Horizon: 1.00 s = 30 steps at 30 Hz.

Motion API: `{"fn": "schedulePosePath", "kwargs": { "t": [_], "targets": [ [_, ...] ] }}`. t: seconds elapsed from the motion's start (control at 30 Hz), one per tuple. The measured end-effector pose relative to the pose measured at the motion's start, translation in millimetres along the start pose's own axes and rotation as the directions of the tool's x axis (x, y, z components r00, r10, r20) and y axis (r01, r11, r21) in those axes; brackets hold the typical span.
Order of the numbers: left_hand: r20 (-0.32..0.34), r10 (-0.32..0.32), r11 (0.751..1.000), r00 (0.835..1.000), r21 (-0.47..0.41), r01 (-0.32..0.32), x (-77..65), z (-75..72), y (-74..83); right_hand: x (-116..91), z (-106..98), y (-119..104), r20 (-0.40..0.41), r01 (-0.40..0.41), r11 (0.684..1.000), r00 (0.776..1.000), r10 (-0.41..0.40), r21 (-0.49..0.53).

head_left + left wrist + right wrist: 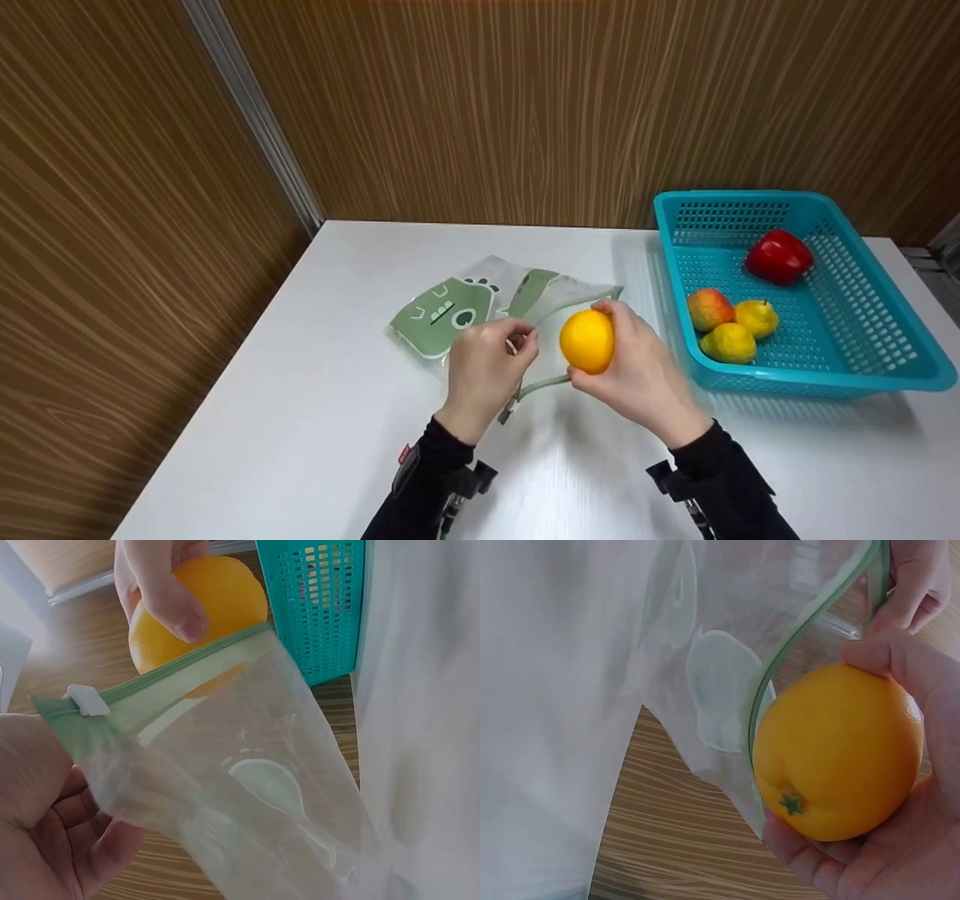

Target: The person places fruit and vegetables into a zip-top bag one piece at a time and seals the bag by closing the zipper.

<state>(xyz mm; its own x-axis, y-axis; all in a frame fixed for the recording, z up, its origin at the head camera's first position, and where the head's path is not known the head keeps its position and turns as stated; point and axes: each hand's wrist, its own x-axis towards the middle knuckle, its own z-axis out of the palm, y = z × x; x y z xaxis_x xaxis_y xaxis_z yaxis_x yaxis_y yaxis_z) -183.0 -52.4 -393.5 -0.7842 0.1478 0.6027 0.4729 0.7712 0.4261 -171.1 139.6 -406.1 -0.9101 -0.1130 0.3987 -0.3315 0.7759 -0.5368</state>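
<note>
Near the middle of the white table lies a clear zip bag [442,326] with green cartoon print and a green-edged mouth, its mouth spread apart. A white slider [88,700] sits at one end of the green zip strip. My left hand [487,375] pinches the bag's edge by the mouth, its fingers curled. In my right hand [645,375] is an orange [587,342], gripped between thumb and fingers right at the bag's mouth. The right wrist view shows the orange's green stem mark [791,803] and the green rim beside it.
On the right of the table stands a teal basket [825,380]. It holds a shiny red fruit or pepper [780,257], a red-yellow fruit [710,309] and two yellow pears [729,343]. Wood-grain panels [480,112] rise behind the table and on the left.
</note>
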Motion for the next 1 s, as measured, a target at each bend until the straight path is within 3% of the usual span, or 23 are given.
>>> {"fn": "schedulePosePath", "kwargs": {
  "t": [0.4, 0.73, 1.0],
  "targets": [
    [-0.005, 0.031, 1.0, 0.999, 0.002, -0.031, -2.9, 2.2, 4.7, -2.9, 18.6, -1.7, 0.052, 0.035, 0.998, 0.998, -0.033, -0.043],
    [0.014, 0.038, 0.999, 0.999, -0.006, -0.038, -4.3, 3.5, 6.4, 11.8, 40.5, 3.4, 0.137, -0.051, 0.998, 0.989, 0.056, -0.04],
    [0.02, 0.078, 0.997, 0.997, -0.007, -0.078, -5.8, 5.2, 10.8, 20.8, 59.2, 8.9, 0.13, 0.048, 0.994, 0.991, -0.035, -0.102]
  ]
}}
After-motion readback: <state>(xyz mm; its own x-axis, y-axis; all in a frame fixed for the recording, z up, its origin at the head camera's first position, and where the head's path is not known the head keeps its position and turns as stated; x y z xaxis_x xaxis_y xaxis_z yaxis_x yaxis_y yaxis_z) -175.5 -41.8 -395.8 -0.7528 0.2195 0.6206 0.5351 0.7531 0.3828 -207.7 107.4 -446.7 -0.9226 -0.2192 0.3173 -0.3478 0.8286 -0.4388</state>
